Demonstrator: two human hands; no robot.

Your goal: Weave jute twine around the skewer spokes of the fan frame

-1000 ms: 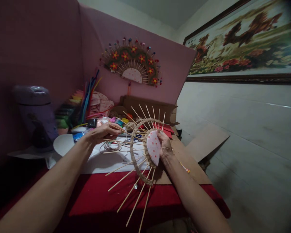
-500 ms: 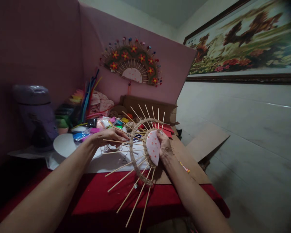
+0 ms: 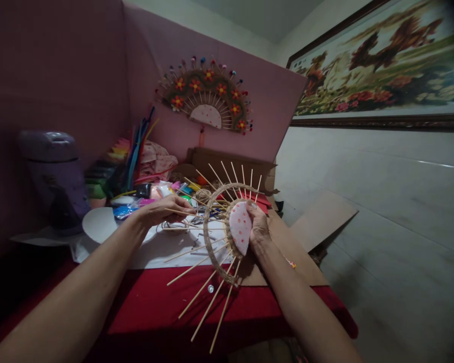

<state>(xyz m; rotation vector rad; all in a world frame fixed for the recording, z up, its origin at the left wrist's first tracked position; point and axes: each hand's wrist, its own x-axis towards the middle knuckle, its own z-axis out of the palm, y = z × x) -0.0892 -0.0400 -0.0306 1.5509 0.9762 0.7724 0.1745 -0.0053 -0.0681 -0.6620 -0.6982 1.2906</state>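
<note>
My right hand (image 3: 258, 226) grips a half-round fan frame by its white, orange-dotted centre piece (image 3: 239, 228), thumb on the front face. Thin wooden sticks (image 3: 197, 293) radiate from this piece, and a curved band of braided twine (image 3: 208, 242) crosses them. The frame is held tilted above the table, sticks pointing up, left and down. My left hand (image 3: 174, 207) is at the left side of the frame, fingers curled together behind a stick. Whatever its fingertips pinch is too small to make out.
A red cloth (image 3: 155, 302) covers the table, with white paper (image 3: 151, 252) and cardboard (image 3: 298, 257) on it. Coloured clay packets (image 3: 126, 212) and a purple flask (image 3: 55, 181) stand left. A finished flowered fan (image 3: 208, 98) hangs on the pink board behind.
The fan frame has turned slightly clockwise, its upper sticks shifting right and its lower ones left. My left hand has drawn a little to the left, away from the twine band.
</note>
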